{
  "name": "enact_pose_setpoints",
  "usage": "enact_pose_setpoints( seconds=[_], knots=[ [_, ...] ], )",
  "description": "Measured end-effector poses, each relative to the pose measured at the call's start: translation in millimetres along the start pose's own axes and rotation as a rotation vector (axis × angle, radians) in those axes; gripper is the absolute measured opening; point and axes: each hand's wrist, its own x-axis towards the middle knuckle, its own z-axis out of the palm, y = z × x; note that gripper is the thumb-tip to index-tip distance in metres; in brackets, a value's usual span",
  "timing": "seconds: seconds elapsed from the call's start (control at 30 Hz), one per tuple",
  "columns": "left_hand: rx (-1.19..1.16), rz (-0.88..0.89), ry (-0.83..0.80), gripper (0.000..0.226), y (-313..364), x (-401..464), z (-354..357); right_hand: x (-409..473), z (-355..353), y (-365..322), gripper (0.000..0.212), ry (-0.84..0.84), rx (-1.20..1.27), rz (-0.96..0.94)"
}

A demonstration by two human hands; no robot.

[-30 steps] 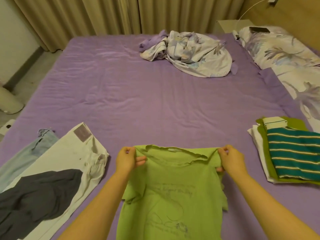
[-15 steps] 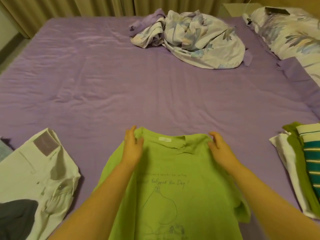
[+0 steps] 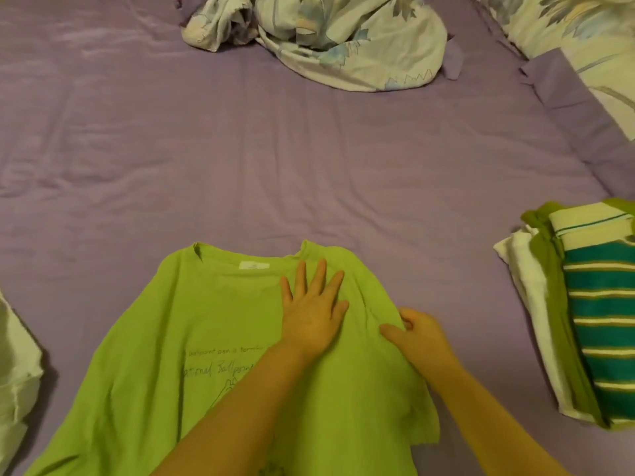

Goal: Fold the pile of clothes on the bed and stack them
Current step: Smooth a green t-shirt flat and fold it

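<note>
A lime green T-shirt (image 3: pixel 165 338) with dark printed writing lies spread flat on the purple bed (image 3: pixel 240 159), collar pointing away from me. My left hand (image 3: pixel 311 307) presses flat on the shirt's right shoulder area, fingers straight and spread. My right hand (image 3: pixel 417 334) pinches the shirt's right edge at the sleeve seam between thumb and fingers. A stack of folded clothes (image 3: pixel 584 310) sits at the right: a teal striped shirt on top of green and white pieces.
A crumpled floral sheet (image 3: pixel 343 39) lies at the far middle of the bed. A floral pillow (image 3: pixel 591 36) is at the far right. Part of a white garment (image 3: pixel 13 365) shows at the left edge.
The shirt went from held up by its shoulders to lying flat on the bed. My left hand crossed to the right shoulder and pressed down; my right hand moved out to the sleeve edge.
</note>
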Motion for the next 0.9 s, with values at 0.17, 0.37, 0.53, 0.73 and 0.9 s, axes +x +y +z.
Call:
enact_pose_setpoints(
  seconds=[0.17,0.37,0.53,0.73,0.9],
  knots=[
    [-0.005,-0.063,-0.021,0.057,8.0,23.0,-7.1,1.2,-25.2,-5.0,0.018,-0.062,0.368,0.051],
    [0.001,-0.116,-0.071,0.059,18.2,37.1,-9.1,4.1,-75.5,-1.8,0.016,-0.216,0.072,0.034],
    [-0.049,-0.153,-0.106,0.061,27.2,44.7,-17.5,9.5,-98.1,22.2,0.024,0.026,-0.37,-0.005],
    [-0.144,0.307,0.249,0.022,50.1,27.8,-17.3,-24.2,-83.5,56.3,0.017,0.424,-0.288,-0.242],
    [-0.199,0.232,0.124,0.027,68.0,31.2,-1.4,-39.1,-70.8,76.7,0.02,0.326,-0.326,-0.156]
  ],
)
